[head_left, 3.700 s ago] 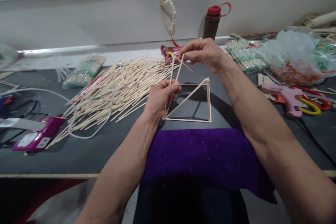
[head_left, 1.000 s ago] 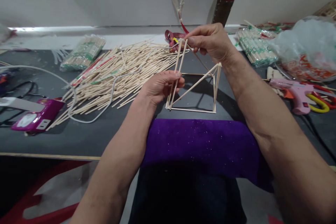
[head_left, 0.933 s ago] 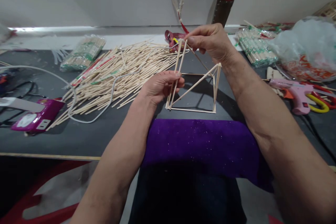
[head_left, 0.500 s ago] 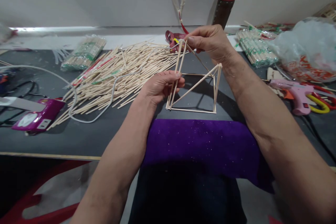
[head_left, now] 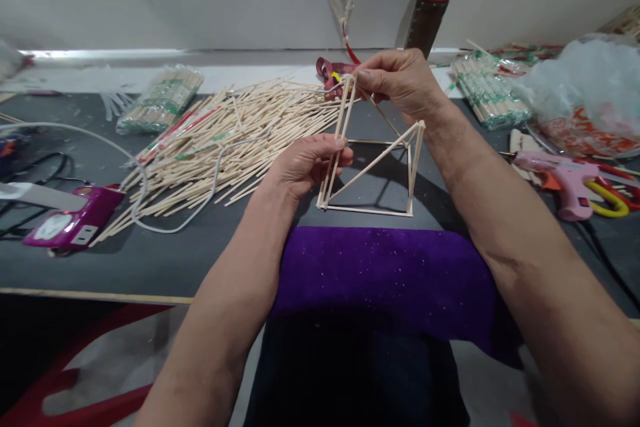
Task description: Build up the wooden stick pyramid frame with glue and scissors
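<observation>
A frame of thin wooden sticks (head_left: 369, 211) rests on the grey table (head_left: 235, 250), with upright and slanting sticks rising from its base. My left hand (head_left: 316, 161) pinches the upright sticks on its left side, partway up. At the top left corner, my right hand (head_left: 393, 83) closes its thumb and fingertips on the stick ends. Another raised corner stands on the right, untouched. Behind and left of the frame lies a wide pile of loose sticks (head_left: 255, 127), crossed by a white cable (head_left: 215, 173).
A purple glue gun (head_left: 75, 220) lies at the left, a pink one (head_left: 570, 180) at the right beside yellow-handled scissors (head_left: 607, 200). Wrapped stick bundles (head_left: 160, 99), a dark bottle (head_left: 427, 20) and a plastic bag (head_left: 585, 93) stand behind. Purple cloth (head_left: 380, 280) is in front.
</observation>
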A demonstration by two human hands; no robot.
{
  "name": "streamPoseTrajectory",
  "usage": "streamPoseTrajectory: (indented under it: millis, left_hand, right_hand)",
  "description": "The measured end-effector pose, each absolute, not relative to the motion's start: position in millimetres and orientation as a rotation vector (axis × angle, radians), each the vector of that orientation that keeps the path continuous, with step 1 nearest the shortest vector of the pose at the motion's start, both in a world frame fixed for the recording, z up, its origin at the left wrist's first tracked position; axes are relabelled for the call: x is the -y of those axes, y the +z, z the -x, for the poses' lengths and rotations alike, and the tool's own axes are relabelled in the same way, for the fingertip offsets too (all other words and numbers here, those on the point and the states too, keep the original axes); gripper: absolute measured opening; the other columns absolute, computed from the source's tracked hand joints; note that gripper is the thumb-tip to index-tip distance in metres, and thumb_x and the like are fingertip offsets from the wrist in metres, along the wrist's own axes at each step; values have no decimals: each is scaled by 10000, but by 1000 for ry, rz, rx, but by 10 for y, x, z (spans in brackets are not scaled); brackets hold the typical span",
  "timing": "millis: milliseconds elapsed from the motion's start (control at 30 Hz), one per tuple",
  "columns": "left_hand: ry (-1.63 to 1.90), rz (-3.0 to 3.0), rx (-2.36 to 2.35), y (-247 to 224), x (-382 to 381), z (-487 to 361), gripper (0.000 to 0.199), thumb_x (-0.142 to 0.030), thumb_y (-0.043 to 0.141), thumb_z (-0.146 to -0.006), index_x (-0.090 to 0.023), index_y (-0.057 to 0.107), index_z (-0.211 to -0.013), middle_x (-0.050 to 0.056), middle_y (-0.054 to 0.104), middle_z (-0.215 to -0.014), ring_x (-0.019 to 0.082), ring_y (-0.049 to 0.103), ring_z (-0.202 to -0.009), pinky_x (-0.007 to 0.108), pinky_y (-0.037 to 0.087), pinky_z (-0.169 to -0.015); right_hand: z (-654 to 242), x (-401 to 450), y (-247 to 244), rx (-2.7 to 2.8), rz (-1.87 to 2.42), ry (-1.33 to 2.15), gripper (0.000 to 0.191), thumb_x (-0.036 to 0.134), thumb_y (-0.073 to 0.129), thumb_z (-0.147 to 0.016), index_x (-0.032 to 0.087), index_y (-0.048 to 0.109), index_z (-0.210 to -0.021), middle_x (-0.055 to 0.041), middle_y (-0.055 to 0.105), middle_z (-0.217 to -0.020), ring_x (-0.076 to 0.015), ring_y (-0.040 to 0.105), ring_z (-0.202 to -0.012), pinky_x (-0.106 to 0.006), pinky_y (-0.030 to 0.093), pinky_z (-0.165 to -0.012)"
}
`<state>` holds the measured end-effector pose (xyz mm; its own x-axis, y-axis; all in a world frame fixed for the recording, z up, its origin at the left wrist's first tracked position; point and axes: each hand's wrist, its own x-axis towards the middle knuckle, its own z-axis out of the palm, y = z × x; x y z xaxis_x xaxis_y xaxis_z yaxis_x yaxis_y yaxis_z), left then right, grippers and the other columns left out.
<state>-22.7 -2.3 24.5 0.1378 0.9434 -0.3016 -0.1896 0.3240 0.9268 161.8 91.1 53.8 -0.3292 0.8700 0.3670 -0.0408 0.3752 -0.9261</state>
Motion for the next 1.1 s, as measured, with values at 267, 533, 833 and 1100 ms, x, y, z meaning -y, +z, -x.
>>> streamPoseTrajectory:
  millis: [267, 533, 833, 1100]
  left_hand:
    - [987, -849, -1080, 243, 25, 230, 136, -207, 799, -680, -161, 704, -767, 6, 729, -686, 123, 685, -628, 218, 505, -581]
    - [987, -857, -1083, 250, 28, 228, 155, -217, 807, -676, -156, 704, -775, 7, 723, -683, 126, 684, -623, 215, 510, -571]
    - [991, -860, -1078, 222, 17, 239, 155, -223, 792, -707, -148, 696, -803, 6, 727, -697, 125, 686, -630, 219, 512, -576]
    - [981, -875, -1095, 246, 26, 224, 143, -218, 781, -714, -149, 686, -795, 5, 717, -696, 124, 681, -636, 215, 509, -581]
  right_hand:
    - [-1631, -924, 537, 1623, 665, 1164, 157, 288, 825, -732, 143, 766, -731, -37, 720, -679, -95, 554, -603, -219, 355, -546]
    - [-1629, -924, 543, 1621, 633, 1172, 132, 243, 802, -757, 120, 759, -737, -29, 718, -664, -73, 550, -571, -205, 342, -530]
    - [-1622, -938, 530, 1618, 614, 1147, 153, 230, 784, -751, 84, 739, -757, -30, 721, -659, -67, 554, -559, -194, 342, -518]
    - [-1624, -945, 533, 1645, 652, 1146, 199, 303, 808, -729, 121, 733, -756, -30, 714, -679, -88, 542, -586, -224, 342, -544]
